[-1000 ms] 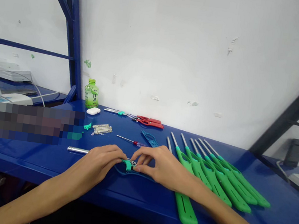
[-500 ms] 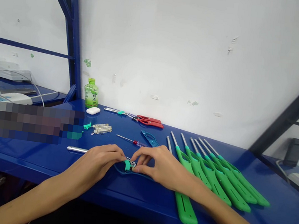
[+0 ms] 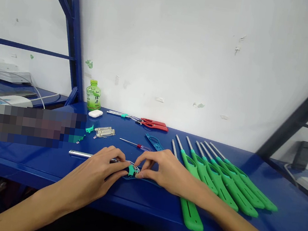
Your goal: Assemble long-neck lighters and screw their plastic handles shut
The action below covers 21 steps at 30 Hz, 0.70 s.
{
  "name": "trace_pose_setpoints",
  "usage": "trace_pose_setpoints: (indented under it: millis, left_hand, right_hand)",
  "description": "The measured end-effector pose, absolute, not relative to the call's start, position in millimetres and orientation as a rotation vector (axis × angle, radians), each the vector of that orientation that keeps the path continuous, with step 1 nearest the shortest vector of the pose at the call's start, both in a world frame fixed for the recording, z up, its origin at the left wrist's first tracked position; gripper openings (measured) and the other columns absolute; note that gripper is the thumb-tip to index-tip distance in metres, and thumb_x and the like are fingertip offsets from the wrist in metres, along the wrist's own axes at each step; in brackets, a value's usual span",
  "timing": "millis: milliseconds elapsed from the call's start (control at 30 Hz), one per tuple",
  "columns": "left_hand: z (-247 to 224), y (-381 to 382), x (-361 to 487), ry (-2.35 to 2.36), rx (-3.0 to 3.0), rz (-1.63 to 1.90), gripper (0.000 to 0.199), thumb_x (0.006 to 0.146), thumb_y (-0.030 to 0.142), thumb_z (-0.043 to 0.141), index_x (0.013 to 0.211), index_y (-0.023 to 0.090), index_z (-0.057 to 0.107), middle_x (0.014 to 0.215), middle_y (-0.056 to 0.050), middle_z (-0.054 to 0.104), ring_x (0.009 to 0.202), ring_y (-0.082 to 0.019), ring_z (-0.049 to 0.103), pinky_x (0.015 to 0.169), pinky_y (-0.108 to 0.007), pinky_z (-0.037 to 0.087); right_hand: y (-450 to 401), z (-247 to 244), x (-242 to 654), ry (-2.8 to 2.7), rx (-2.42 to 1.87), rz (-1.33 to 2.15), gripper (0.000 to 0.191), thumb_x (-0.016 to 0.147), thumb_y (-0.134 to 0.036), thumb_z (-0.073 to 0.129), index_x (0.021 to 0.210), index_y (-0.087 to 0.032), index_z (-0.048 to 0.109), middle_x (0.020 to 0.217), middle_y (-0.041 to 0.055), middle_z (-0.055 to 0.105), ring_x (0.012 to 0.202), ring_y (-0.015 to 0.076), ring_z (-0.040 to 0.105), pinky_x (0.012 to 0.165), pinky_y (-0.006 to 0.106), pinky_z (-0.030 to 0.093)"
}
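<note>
A small teal trigger piece sits between my hands, over a blue lighter shell half lying on the table. My left hand is closed on the left side of the trigger, thumb and forefinger at its edge. From the right, my right hand pinches thin white wires beside a small dark part. Fingertips hide much of that spot. A silver lighter tube extends left from under my left hand. Behind the hands lie a screwdriver and another blue shell half.
Several green lighters lie fanned at right. Red lighter shells with tubes lie near the wall. At left are silvery cylinders, teal pieces, a white case and a green bottle. The table's front edge is close to my forearms.
My left hand's fingers have shifted; its thumb now reaches the lower left of the trigger piece. My right hand stays almost where it was.
</note>
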<state>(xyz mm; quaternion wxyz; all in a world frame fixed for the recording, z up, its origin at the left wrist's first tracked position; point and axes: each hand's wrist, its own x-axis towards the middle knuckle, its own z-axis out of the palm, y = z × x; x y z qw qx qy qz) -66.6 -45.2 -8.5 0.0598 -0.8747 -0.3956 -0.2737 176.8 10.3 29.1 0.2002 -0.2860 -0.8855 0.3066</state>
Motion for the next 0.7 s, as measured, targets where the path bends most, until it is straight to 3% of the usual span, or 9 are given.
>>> trace_pose_setpoints:
  millis: [267,700]
  left_hand:
    - [-11.3,-41.3,-67.8,-1.213,-2.662,-0.879,0.023,0.107,0.029,0.053,0.114,0.024,0.075,0.104,-0.005,0.068,0.093,-0.021,0.064,0.083,-0.035,0.051]
    - [-9.9,-38.9,-62.7,-1.293,-2.705,-0.843,0.021,0.105,0.026,0.056,0.111,0.026,0.076,0.106,-0.005,0.066,0.096,-0.024,0.06,0.084,-0.038,0.051]
  right_hand:
    - [10.3,30.6,176.8,-2.5,-0.79,0.818,0.014,0.093,-0.024,0.078,0.107,-0.024,0.076,0.085,-0.0016,0.081,0.08,0.016,0.076,0.073,0.025,0.053]
    - [8.1,32.3,177.4,-2.515,-0.8,0.819,0.014,0.094,-0.024,0.077,0.108,-0.022,0.075,0.086,-0.0001,0.08,0.081,0.0167,0.076,0.074,0.025,0.052]
